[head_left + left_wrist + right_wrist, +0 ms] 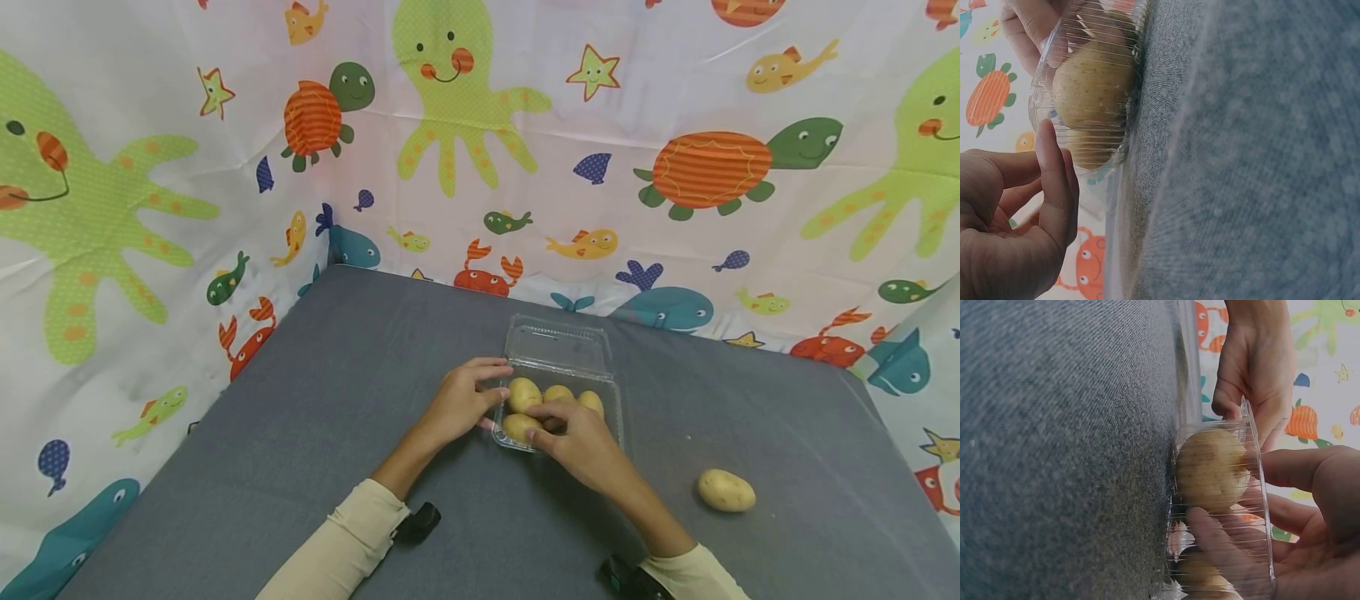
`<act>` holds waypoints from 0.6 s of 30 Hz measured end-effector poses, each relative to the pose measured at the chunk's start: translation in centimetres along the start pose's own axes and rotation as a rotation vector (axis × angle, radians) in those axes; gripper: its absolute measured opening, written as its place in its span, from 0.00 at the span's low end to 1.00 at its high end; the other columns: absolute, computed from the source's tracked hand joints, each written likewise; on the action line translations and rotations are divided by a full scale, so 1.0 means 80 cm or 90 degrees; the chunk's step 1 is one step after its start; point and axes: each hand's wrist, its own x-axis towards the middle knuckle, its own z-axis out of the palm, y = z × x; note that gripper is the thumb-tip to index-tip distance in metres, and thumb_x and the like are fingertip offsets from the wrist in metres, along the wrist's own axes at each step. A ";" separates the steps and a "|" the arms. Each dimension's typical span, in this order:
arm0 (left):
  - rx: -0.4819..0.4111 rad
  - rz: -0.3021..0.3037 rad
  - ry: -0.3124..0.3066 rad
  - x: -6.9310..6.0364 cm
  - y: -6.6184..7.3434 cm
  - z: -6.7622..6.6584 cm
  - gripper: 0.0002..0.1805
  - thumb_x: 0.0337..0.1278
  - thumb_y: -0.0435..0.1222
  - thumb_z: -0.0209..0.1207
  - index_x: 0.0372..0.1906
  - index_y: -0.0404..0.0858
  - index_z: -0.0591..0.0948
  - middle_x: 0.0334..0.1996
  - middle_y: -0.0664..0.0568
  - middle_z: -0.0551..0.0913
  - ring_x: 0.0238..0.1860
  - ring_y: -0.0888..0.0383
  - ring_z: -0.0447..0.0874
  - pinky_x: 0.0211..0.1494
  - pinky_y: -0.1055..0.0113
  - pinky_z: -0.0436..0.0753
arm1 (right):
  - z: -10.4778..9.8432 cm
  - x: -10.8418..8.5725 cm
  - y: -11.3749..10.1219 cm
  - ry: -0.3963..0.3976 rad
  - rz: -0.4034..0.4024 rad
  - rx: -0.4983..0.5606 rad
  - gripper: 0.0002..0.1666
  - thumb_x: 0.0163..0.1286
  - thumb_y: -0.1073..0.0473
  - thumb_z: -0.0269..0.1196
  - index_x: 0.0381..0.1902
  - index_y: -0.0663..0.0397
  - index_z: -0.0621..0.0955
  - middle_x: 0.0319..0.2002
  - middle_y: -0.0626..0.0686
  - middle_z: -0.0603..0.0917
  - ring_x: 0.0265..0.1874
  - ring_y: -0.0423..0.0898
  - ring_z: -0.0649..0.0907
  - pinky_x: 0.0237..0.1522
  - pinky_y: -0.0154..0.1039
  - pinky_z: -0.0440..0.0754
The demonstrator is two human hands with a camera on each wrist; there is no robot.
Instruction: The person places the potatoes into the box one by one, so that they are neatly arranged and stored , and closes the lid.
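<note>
A clear plastic container (618, 417) stands with its lid (558, 343) folded back behind it. Several potatoes (524, 395) lie inside. At its left side my left hand (459, 403) grips the wall, fingertips over the rim; the left wrist view shows this hand (1022, 219) against the ridged plastic (1094, 134). Reaching in over the front wall, my right hand (581, 442) has thumb and fingers around the front-left potato (519, 428). In the right wrist view, fingers of the right hand (1310, 531) are beside that potato (1211, 470), partly seen through the container.
One more potato (726, 490) lies on the grey cloth (337, 375) to the right of my right forearm. Behind the table and along its sides hangs a curtain (525, 208) printed with sea animals. A dark band sits at each wrist.
</note>
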 end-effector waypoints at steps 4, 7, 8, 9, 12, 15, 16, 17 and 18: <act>0.000 0.000 0.001 0.001 -0.001 0.000 0.21 0.72 0.30 0.66 0.67 0.35 0.84 0.73 0.51 0.76 0.40 0.57 0.88 0.29 0.63 0.92 | -0.001 -0.001 0.000 0.007 -0.005 0.010 0.16 0.69 0.59 0.74 0.54 0.53 0.90 0.49 0.50 0.88 0.45 0.46 0.89 0.44 0.40 0.90; 0.000 0.002 0.001 0.001 -0.001 0.000 0.21 0.72 0.30 0.66 0.67 0.35 0.84 0.73 0.50 0.76 0.41 0.56 0.88 0.29 0.64 0.92 | -0.004 -0.002 0.001 0.014 -0.012 0.019 0.15 0.69 0.60 0.74 0.53 0.54 0.90 0.48 0.50 0.90 0.45 0.46 0.89 0.44 0.39 0.90; -0.001 0.004 0.000 0.001 0.000 0.000 0.21 0.72 0.30 0.66 0.67 0.35 0.83 0.73 0.49 0.76 0.42 0.56 0.88 0.29 0.64 0.92 | -0.005 -0.002 0.002 0.016 -0.013 0.023 0.15 0.70 0.59 0.74 0.53 0.54 0.89 0.48 0.50 0.90 0.45 0.46 0.89 0.45 0.39 0.90; -0.001 0.003 0.000 0.000 0.000 0.000 0.21 0.72 0.30 0.66 0.67 0.34 0.83 0.73 0.49 0.76 0.42 0.55 0.89 0.29 0.64 0.92 | -0.006 -0.003 0.003 0.018 -0.016 0.026 0.15 0.70 0.59 0.74 0.53 0.55 0.89 0.48 0.50 0.90 0.44 0.46 0.90 0.45 0.39 0.91; -0.001 0.003 -0.003 0.000 -0.001 0.000 0.21 0.72 0.30 0.65 0.67 0.35 0.83 0.73 0.49 0.75 0.43 0.55 0.89 0.29 0.64 0.92 | -0.010 -0.005 0.006 0.020 -0.028 0.033 0.17 0.71 0.58 0.74 0.54 0.57 0.89 0.49 0.52 0.90 0.45 0.48 0.90 0.46 0.40 0.92; -0.002 0.002 -0.004 0.000 -0.002 0.000 0.21 0.72 0.30 0.65 0.67 0.35 0.83 0.74 0.49 0.75 0.43 0.55 0.89 0.29 0.64 0.92 | -0.014 -0.010 0.010 0.030 -0.043 0.042 0.17 0.71 0.58 0.74 0.55 0.58 0.88 0.50 0.54 0.89 0.46 0.49 0.90 0.48 0.42 0.92; -0.002 0.002 -0.004 0.000 -0.002 0.000 0.21 0.72 0.30 0.65 0.67 0.35 0.83 0.74 0.49 0.75 0.42 0.55 0.89 0.29 0.64 0.92 | -0.016 -0.011 0.011 0.034 -0.048 0.045 0.18 0.71 0.59 0.74 0.55 0.59 0.88 0.50 0.54 0.88 0.47 0.49 0.89 0.49 0.43 0.92; -0.002 0.001 -0.003 0.000 -0.002 0.000 0.21 0.72 0.30 0.65 0.67 0.35 0.83 0.74 0.50 0.75 0.42 0.56 0.89 0.29 0.64 0.92 | -0.017 -0.013 0.012 0.040 -0.052 0.049 0.18 0.71 0.59 0.74 0.56 0.59 0.88 0.51 0.54 0.88 0.48 0.49 0.89 0.50 0.44 0.92; -0.001 0.001 -0.002 0.000 -0.001 0.000 0.21 0.72 0.30 0.66 0.67 0.35 0.83 0.74 0.50 0.75 0.42 0.56 0.89 0.29 0.63 0.92 | -0.019 -0.014 0.012 0.048 -0.055 0.051 0.18 0.71 0.60 0.74 0.56 0.59 0.88 0.51 0.55 0.88 0.48 0.49 0.89 0.51 0.46 0.92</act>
